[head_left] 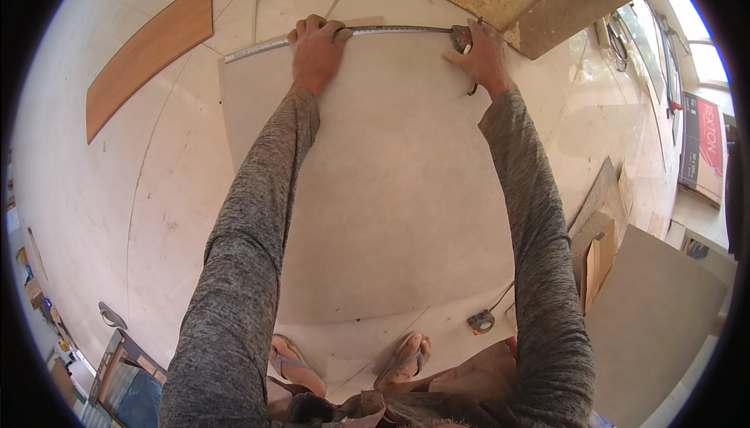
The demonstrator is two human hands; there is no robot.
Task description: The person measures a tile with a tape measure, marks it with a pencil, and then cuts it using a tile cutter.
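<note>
A large grey tile (398,162) lies on the floor in front of me. Along its far edge stretches the thin blade (402,30) of a tape measure. My right hand (488,61) is closed around the tape measure's dark case (460,37) near the far right corner; a small pale stick shows by its thumb. At the blade's other end, my left hand (318,55) is closed with fingers curled over the blade and the tile edge. A silver graduated strip (254,51) sticks out to the left of this hand; whether it joins the blade is hidden.
A brown wood-look plank (152,57) lies at far left. Boards (539,6) jut in at the upper right. Another tape measure (481,321) rests near my sandalled feet (406,358). Offcuts (598,248), a grey panel (656,319) and a box (701,147) stand on the right.
</note>
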